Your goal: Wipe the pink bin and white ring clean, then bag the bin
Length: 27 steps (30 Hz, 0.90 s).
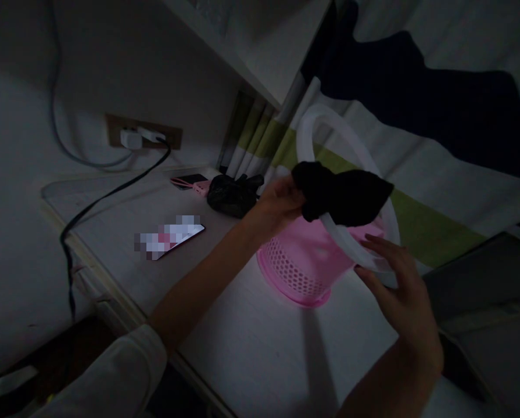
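A pink basket (294, 264) with a perforated wall and a wide white ring (351, 136) at its mouth leans at a tilt over the table. My left hand (281, 200) is closed on a limp black bundle (347, 194) that lies across the ring; whether it is cloth or thin plastic cannot be made out. Some of my left fingertips are hidden behind it. On the near side, my right hand (399, 284) grips the white ring, thumb below and fingers above. The bundle covers part of the basket's opening.
On the white table (242, 348) lie a lit phone (172, 237), a crumpled black bag (231, 194) and a dark flat device (189, 181) with a pink strap. A black cable (111, 194) runs from the wall socket (114, 130) past the table edge. Curtains (460, 174) hang behind.
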Each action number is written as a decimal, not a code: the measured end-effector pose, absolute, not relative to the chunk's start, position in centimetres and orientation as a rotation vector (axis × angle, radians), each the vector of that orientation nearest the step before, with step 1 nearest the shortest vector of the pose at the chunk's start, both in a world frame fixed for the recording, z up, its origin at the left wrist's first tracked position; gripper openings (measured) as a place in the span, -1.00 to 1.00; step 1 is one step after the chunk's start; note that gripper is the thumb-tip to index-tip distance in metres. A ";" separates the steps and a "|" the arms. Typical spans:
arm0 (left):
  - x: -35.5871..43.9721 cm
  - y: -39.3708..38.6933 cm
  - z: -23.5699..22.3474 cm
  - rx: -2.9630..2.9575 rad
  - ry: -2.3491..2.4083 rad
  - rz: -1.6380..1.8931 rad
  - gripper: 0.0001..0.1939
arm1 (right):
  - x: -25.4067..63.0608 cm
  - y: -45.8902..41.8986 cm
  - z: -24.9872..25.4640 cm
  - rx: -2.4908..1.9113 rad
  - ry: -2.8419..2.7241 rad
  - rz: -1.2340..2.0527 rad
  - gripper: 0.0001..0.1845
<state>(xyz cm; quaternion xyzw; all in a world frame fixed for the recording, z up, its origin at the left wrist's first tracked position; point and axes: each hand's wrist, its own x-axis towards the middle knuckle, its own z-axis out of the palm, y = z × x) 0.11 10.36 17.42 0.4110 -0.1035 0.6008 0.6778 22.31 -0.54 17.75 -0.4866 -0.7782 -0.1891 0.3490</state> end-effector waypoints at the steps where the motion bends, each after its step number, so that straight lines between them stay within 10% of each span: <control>1: -0.4 10.5 17.5 0.881 -0.190 1.354 -0.85 | 22.6 -0.8 17.8 -1.265 -2.051 -0.440 -0.61; 27: 1.5 10.2 17.0 0.936 -0.139 1.273 -0.65 | 21.0 -4.8 18.4 -1.242 -1.821 -0.209 -0.74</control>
